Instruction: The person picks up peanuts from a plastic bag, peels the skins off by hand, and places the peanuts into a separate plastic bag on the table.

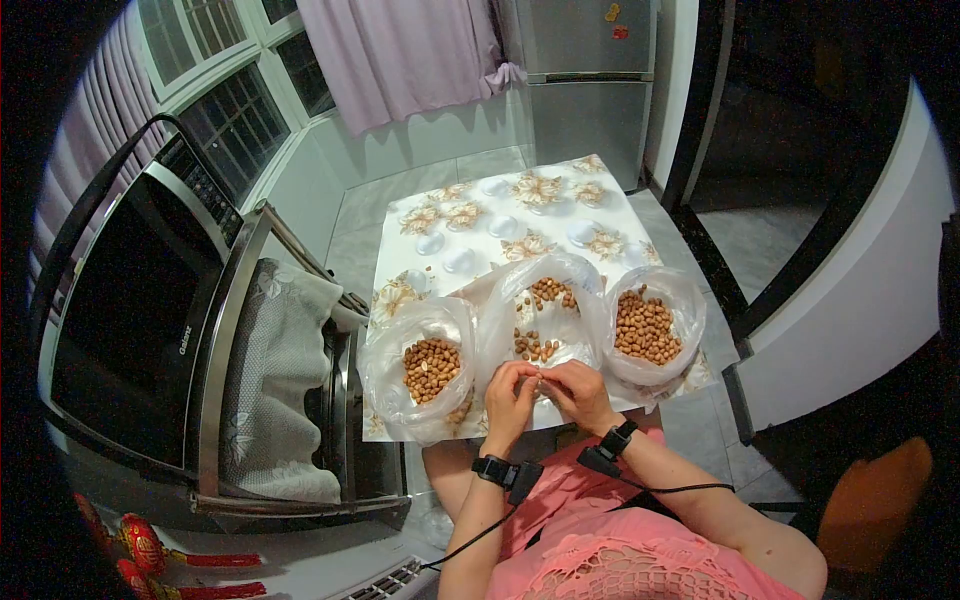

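Note:
My left hand (510, 395) and my right hand (582, 390) meet at the near edge of the middle plastic bag (493, 325). Their fingertips are pinched together around something too small to make out. Inside the middle bag lie loose brown nuts (535, 347) in a near group and a far group (552, 292). To the left, an open plastic bag (385, 372) holds a heap of brown nuts (431, 370). On the right stands another open bag (693, 318) with a larger heap of nuts (646, 328).
The bags stand on a table with a flowered cloth (500, 215). A microwave (140, 310) on a metal rack (222, 400) is at the left. Behind the table are a curtain (400, 60) and a fridge (588, 110). Wrist straps with cables are on both arms.

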The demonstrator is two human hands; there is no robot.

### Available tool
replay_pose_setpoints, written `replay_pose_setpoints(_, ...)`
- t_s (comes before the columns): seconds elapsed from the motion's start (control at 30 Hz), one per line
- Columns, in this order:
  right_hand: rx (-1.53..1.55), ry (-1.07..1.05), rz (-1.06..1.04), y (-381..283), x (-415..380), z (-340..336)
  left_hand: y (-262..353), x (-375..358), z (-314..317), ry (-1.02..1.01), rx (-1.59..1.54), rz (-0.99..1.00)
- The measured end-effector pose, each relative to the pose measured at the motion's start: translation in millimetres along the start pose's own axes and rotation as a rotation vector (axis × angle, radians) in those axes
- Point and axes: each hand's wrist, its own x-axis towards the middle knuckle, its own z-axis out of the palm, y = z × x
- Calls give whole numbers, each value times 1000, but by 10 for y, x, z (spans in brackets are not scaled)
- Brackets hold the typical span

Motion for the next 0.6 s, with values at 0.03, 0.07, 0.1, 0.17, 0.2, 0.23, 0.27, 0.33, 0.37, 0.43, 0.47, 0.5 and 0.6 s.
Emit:
replay_pose_setpoints(0.03,-5,-8,6,-5,0,-4,4,-2,-6,-5,-7,-7)
replay_pose_setpoints(0.07,-10,-16,13,-10,0,-7,10,-2,-11,-11,-15,-14)
replay_pose_setpoints(0.1,-11,-16,13,-13,1,-10,16,-1,-15,-10,-15,-14)
replay_pose_setpoints(0.17,-23,-16,15,-18,4,-14,28,2,-20,-19,-2,-11)
replay_pose_setpoints(0.2,-23,-16,14,-11,-2,-14,35,4,-21,-18,-2,-11)
replay_pose_setpoints(0.23,-28,-24,22,-1,-13,-15,43,4,-20,-21,5,-6)
replay_pose_setpoints(0.27,-33,-31,30,-6,-10,-19,44,4,-19,-25,12,-1)
replay_pose_setpoints(0.33,-32,-17,15,-15,4,-20,46,2,-22,-28,3,-18)
replay_pose_setpoints(0.37,-30,-1,1,-22,12,-21,41,-1,-22,-33,-7,-36)
replay_pose_setpoints(0.43,-28,11,3,-13,7,-10,29,0,-18,-34,-15,-47)
replay_pose_setpoints(0.47,-25,23,5,-8,4,-3,31,2,-19,-35,-23,-58)
replay_pose_setpoints(0.5,-24,23,5,-5,1,4,33,2,-21,-35,-23,-58)
replay_pose_setpoints(0.6,-17,36,15,-8,0,12,31,-5,-25,-50,-40,-97)
